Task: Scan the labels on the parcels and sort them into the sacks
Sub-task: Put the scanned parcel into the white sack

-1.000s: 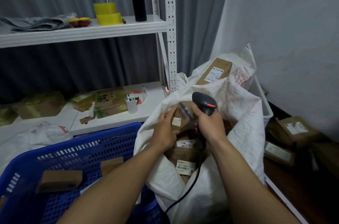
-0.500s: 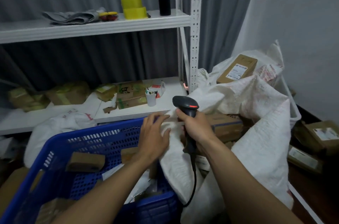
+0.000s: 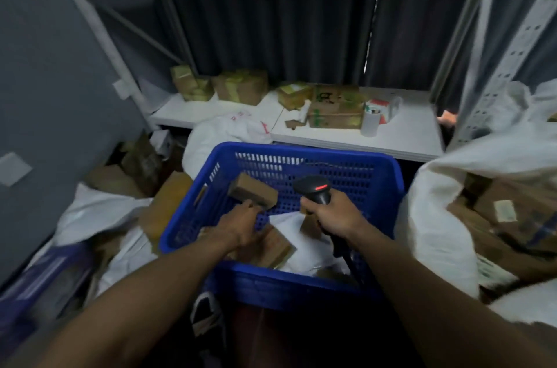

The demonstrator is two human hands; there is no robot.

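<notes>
So the left hand (image 3: 241,224) was down inside the blue basket (image 3: 301,149), reaching toward its far-left corner; the small brown parcel (image 3: 253,191) sat tilted right there, just past the fingertips, which were at its near edge; honestly the blur was too heavy to tell if the fingers were closed on it or only touching. The right hand (image 3: 334,217) was wrapped tight round the handle of the black scanner (image 3: 315,190), held over the middle of the basket, red light showing on its head, cable trailing over the near-right rim; another brown parcel (image 3: 275,245) lay by the near edge, under the left wrist, next to some white packaging (image 3: 304,247). The open white sack (image 3: 434,217) stood just off the basket's right side with boxed parcels (image 3: 512,211) inside; a second white sack (image 3: 90,211) slumped off the left side.
</notes>
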